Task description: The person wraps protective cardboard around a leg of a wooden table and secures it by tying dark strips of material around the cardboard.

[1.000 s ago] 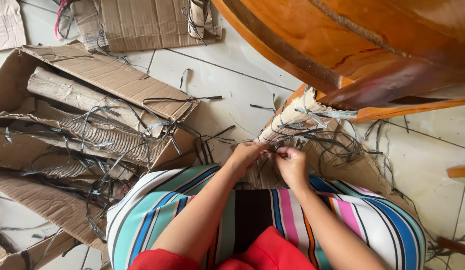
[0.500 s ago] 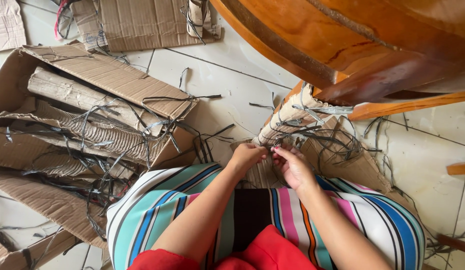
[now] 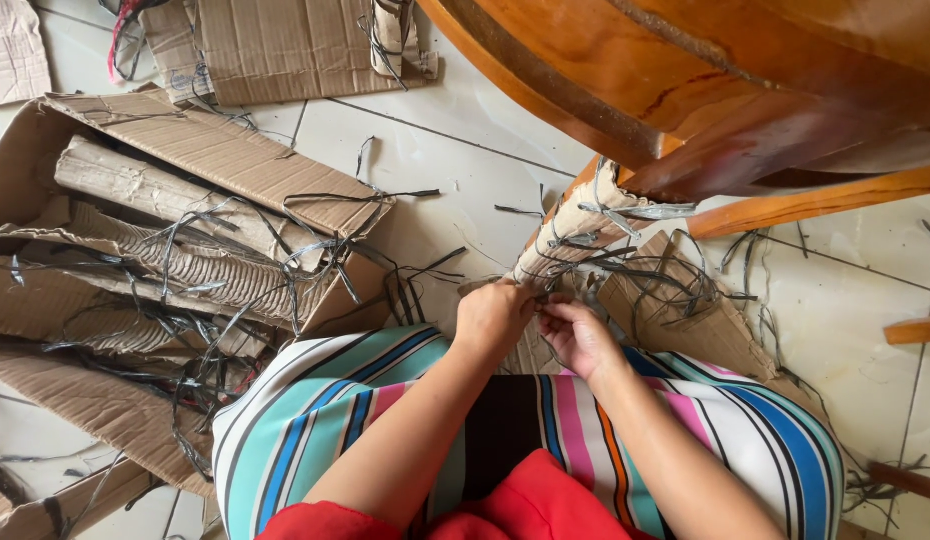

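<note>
A rolled corrugated cardboard bundle (image 3: 575, 230) wrapped in dark thin strips (image 3: 645, 272) leans from my lap toward a wooden chair leg. My left hand (image 3: 495, 315) grips the bundle's near end with closed fingers. My right hand (image 3: 575, 335) sits just right of it, fingers pinching a dark strip at the same end. Both hands touch over my striped skirt (image 3: 745, 430). What lies under my fingers is hidden.
An open cardboard box (image 3: 215, 150) with cardboard rolls (image 3: 165, 190) and tangled dark strips fills the left floor. Flat cardboard sheets (image 3: 275, 45) lie at the top. Orange wooden furniture (image 3: 705, 90) overhangs the upper right. White floor tiles (image 3: 435, 160) lie between them.
The bundle has shifted slightly left and up. My right hand has dropped a little and turned in toward the left hand, which now closes more firmly on the bundle's end.
</note>
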